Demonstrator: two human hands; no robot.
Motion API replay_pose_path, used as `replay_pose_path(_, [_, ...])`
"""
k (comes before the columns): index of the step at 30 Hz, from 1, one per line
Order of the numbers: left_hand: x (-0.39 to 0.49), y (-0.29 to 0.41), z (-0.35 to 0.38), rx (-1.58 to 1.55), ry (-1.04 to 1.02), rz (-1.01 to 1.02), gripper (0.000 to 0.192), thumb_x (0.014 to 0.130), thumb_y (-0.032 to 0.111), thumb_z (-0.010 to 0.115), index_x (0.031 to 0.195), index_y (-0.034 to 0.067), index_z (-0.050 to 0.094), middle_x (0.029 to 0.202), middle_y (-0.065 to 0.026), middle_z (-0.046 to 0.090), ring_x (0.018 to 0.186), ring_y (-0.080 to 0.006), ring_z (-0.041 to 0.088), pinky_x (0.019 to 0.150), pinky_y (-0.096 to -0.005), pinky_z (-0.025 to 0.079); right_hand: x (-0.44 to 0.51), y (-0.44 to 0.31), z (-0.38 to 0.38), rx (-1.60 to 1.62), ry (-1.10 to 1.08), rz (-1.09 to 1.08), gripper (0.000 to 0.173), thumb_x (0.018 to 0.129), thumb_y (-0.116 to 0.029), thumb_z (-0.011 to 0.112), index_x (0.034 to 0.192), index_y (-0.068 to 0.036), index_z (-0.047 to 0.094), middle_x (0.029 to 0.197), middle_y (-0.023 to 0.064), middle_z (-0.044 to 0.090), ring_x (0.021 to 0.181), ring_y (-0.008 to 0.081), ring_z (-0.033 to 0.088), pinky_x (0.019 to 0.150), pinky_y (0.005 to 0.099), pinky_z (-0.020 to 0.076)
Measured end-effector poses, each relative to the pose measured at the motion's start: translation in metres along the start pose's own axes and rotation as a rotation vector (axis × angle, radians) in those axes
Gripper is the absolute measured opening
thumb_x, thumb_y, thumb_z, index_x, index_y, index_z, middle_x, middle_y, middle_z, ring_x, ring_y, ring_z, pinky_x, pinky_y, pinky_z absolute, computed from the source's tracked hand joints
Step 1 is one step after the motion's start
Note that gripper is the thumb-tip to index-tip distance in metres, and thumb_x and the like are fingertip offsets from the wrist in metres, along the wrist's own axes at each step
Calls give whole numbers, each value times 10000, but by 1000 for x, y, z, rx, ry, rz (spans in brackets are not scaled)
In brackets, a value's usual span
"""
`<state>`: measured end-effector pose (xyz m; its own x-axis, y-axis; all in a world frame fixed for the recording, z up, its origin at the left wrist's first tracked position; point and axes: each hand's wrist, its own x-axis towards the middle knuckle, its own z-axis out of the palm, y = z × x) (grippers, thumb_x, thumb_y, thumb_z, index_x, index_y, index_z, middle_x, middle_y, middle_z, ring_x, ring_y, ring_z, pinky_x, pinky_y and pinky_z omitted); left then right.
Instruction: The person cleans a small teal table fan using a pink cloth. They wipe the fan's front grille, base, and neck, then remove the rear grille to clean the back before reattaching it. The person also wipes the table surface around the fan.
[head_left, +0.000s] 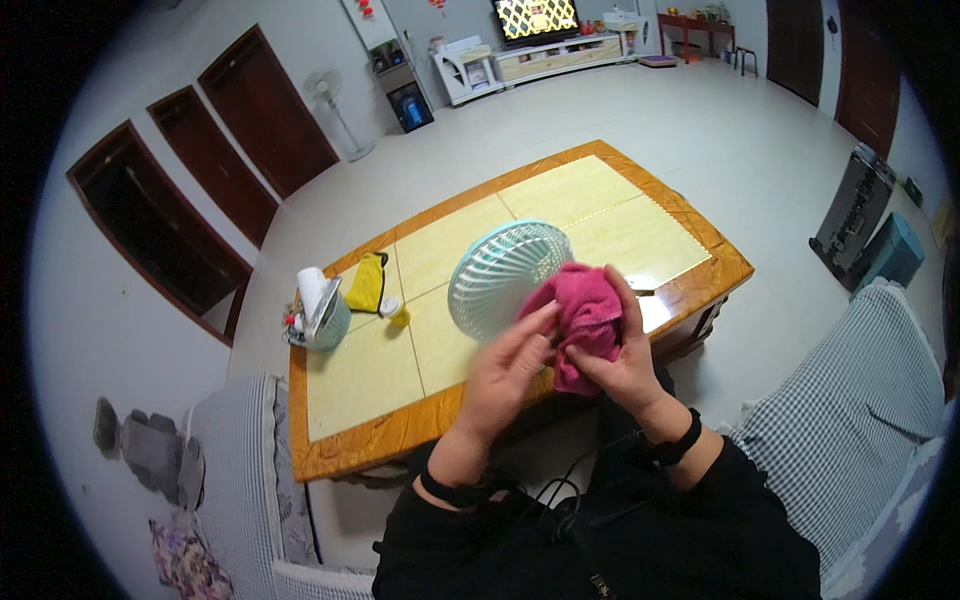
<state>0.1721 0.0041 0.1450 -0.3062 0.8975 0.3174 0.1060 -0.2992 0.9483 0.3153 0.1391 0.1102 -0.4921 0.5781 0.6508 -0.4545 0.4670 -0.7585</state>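
Note:
A crumpled pink cloth (589, 315) is in my right hand (630, 367), with the thumb on its near side and the fingers along its right edge. My left hand (506, 375) is at the cloth's left edge, slightly blurred; whether its fingertips pinch the fabric is unclear. Just beyond both hands, on the table, is a round, pale green slatted plastic item (502, 266), a basket or a fan grille. The cloth and my left hand hide its lower right part.
The wooden-edged table (360, 401) has a tiled top. On its left are a filled basket (335, 328), a yellow cloth item (367, 283) and a small yellow container (395, 310). Covered seats (840, 405) flank me. A standing fan (326, 86) is farther off.

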Motion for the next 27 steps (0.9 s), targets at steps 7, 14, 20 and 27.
replay_pose_path(7, [65,-7,-73,1148,365,176,1078,748,431,878,1598,104,300,1638,-222,296,1527,-411,254,1232,-513,249,97,-10,25,-399,73,-442,898,746,-90,831,1541,-129,416,1504,230,444,1339,431,488,1130,501,428])
replay_pose_path(14, [91,-30,-89,641,70,108,1009,670,142,927,1515,78,378,1467,-159,517,1326,-314,546,1085,-401,480,130,29,63,-803,-279,-473,594,826,-455,757,1367,-257,613,1447,195,511,1359,444,461,1115,671,321])
replay_pose_path(20, [81,-29,-77,508,162,32,908,697,138,921,1465,72,442,1335,-111,625,1196,-260,633,1006,-386,530,142,45,53,-569,-173,-301,621,787,-430,777,1330,-180,608,1343,195,565,1242,418,545,1060,541,437])
replay_pose_path(27, [84,-55,-82,508,195,16,921,694,162,920,1460,13,431,1305,-157,627,1141,-242,656,977,-364,539,132,72,25,-279,151,-148,489,826,-185,708,1279,-83,556,1193,183,599,1158,339,595,991,413,507])
